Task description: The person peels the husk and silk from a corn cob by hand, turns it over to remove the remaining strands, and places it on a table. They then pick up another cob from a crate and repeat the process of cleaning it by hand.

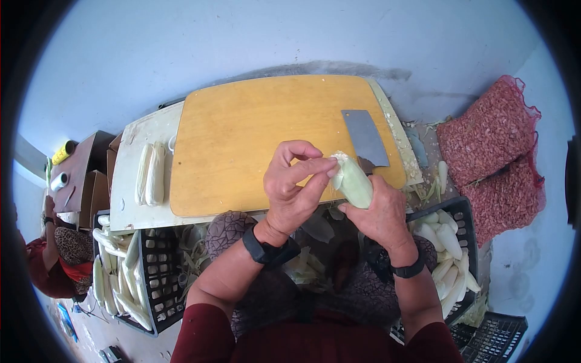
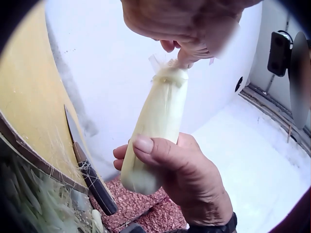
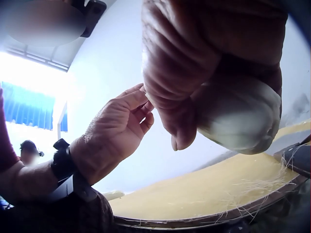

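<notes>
A pale green husked corn ear [image 1: 353,183] is held above the near right edge of the yellow board [image 1: 272,133]. The right hand [image 1: 382,215] grips its lower part, thumb along the husk in the left wrist view. At the other end, the left hand [image 1: 296,187] pinches the ear's tip between thumb and forefinger. In the left wrist view the ear [image 2: 158,126] tilts slightly, with thin husk standing off its top. The right wrist view shows the ear's rounded base [image 3: 238,114] in the right hand [image 3: 209,63], with the left hand [image 3: 114,128] beyond.
A cleaver [image 1: 367,138] lies on the board's right side. Two corn ears [image 1: 150,174] lie left of the board. Crates of corn stand at left [image 1: 148,284] and right [image 1: 469,242]. Red mesh sacks [image 1: 490,139] lean at the right wall. Another person [image 1: 54,254] is at far left.
</notes>
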Action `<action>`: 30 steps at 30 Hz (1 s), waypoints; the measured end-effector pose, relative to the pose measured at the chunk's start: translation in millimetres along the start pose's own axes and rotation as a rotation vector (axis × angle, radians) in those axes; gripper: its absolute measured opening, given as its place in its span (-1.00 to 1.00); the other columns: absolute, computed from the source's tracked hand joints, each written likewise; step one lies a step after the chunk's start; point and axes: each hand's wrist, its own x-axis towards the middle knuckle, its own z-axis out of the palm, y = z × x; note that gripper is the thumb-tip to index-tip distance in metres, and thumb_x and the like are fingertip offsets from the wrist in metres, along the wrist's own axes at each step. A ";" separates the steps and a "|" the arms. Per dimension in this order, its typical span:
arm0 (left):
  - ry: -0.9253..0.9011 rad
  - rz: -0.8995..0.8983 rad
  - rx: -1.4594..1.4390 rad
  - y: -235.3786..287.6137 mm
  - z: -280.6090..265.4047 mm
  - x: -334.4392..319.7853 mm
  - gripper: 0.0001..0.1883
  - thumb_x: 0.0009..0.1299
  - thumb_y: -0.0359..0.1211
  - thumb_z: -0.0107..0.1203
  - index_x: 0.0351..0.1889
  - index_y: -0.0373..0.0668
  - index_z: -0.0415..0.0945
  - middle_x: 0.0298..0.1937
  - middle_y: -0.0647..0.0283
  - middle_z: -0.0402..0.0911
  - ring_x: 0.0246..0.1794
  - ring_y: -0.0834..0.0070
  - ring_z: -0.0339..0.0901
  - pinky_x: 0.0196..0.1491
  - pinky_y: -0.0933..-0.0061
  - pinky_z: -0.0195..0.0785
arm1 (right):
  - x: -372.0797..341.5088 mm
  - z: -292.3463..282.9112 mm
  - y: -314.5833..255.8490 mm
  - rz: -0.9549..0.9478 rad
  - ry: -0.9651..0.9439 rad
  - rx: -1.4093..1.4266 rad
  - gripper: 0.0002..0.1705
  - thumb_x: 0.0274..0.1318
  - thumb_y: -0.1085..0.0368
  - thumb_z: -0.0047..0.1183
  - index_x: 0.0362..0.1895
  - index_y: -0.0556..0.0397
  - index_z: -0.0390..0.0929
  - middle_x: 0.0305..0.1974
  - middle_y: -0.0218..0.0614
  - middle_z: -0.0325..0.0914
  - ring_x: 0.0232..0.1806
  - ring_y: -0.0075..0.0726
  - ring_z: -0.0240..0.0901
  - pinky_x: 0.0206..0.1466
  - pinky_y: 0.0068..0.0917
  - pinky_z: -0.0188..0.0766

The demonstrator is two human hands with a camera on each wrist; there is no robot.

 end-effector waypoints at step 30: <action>-0.064 -0.455 -0.438 -4.9 7.9 -8.0 -0.90 0.36 -0.50 0.09 -0.25 -0.23 0.38 -0.37 0.36 0.49 -0.40 0.68 0.44 -0.26 0.65 0.37 | -1.4 -0.9 3.1 0.024 -0.083 0.083 -0.43 -0.40 0.08 0.42 -0.37 0.21 0.44 -0.50 0.01 0.54 -0.42 0.13 0.53 -0.29 -0.12 0.43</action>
